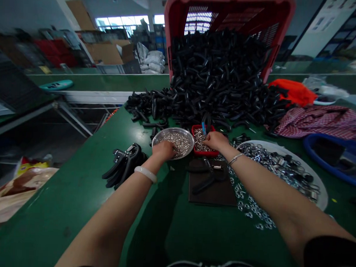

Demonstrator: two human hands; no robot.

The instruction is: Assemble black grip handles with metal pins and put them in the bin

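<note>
My left hand (163, 150) reaches over the near-left rim of a round metal bowl (192, 143) full of small shiny metal pieces (180, 140). Its fingers are curled down into the pieces, and whatever they pinch is hidden. Just right of the bowl, my right hand (217, 142) is at a red square tray (195, 151) of small metal pins (199, 137), its fingertips pinched together over them. A blue-tipped thing (204, 129) stands by those fingers. Below both containers, a black spring clamp (207, 180) lies on a dark brown square pad (213, 199).
Several finished-looking black clamps (124, 164) are stacked on the left. Black clamp parts (218, 72) spill from a tipped red crate (169, 36) at the back. On the right stand a white tray of metal parts (323, 193), scattered nuts (251, 206) and a blue basin (322, 169).
</note>
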